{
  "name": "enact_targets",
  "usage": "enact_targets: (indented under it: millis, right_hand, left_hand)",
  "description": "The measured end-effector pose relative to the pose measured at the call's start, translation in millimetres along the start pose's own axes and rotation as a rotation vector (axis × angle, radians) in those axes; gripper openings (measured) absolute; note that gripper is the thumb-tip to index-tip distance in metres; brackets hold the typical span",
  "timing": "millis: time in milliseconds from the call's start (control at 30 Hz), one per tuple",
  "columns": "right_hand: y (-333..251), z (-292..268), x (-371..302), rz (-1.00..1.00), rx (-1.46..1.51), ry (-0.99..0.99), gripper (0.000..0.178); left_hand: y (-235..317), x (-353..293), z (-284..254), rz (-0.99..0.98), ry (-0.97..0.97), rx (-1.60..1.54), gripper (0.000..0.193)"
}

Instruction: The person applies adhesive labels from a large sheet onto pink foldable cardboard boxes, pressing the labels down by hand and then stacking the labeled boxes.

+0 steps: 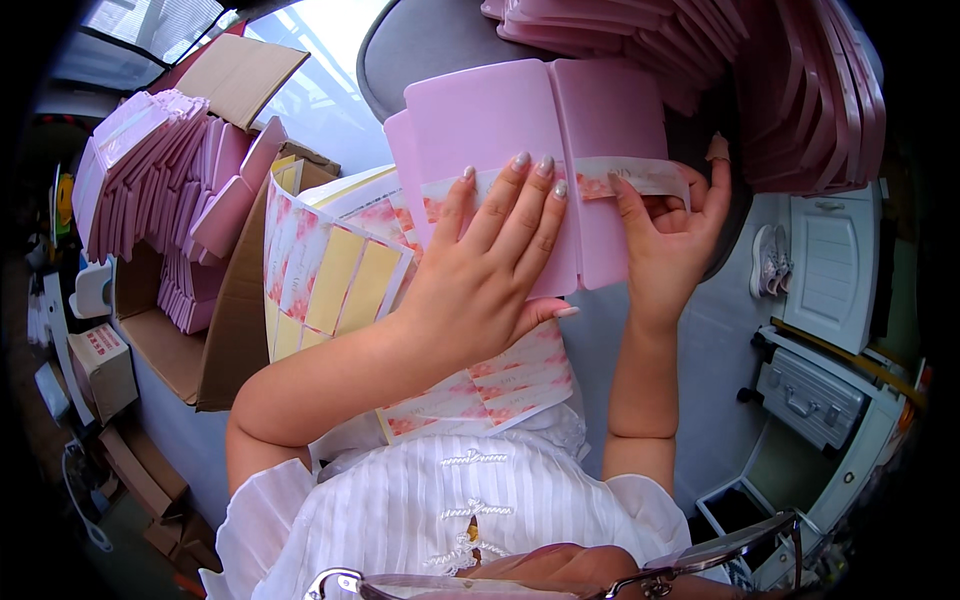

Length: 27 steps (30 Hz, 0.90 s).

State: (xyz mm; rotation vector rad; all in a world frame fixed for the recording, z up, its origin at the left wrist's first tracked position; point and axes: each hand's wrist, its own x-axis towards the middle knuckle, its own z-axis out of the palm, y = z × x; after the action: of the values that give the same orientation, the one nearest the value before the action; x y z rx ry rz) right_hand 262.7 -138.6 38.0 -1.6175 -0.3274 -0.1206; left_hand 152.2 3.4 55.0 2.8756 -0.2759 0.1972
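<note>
A flat pink folding box with crease lines lies in front of me. Across it runs a floral sticker strip, partly hidden under my fingers. My left hand lies flat on the box and the strip, fingers stretched out and thumb apart. At the box's right side, my right hand pinches the strip's loose end, which curls up from the surface. To the left are sticker sheets, one showing bare yellow backing where labels are gone. Another floral sheet rests over my lap, partly under my left forearm.
A cardboard box at left holds many stacked pink boxes. More pink boxes stand in piles at the far right, on a dark grey seat. A silver case and shoes are at right.
</note>
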Motion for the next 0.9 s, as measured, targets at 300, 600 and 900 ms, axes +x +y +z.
enact_targets:
  millis: [300, 600, 900]
  right_hand:
    - [2.9, 0.0, -3.0, -0.091, -0.117, 0.011, 0.086]
    - [6.1, 0.4, -2.1, -0.163, -0.181, -0.001, 0.088]
    - [-9.1, 5.0, -2.4, -0.342, -0.701, 0.011, 0.094]
  left_hand:
    - [-0.8, 6.8, 2.9, -0.030, 0.051, 0.002, 0.068]
    - [-0.8, 5.4, 4.1, -0.006, 0.089, -0.013, 0.064]
    - [2.8, 9.7, 16.4, -0.054, 0.144, 0.037, 0.066]
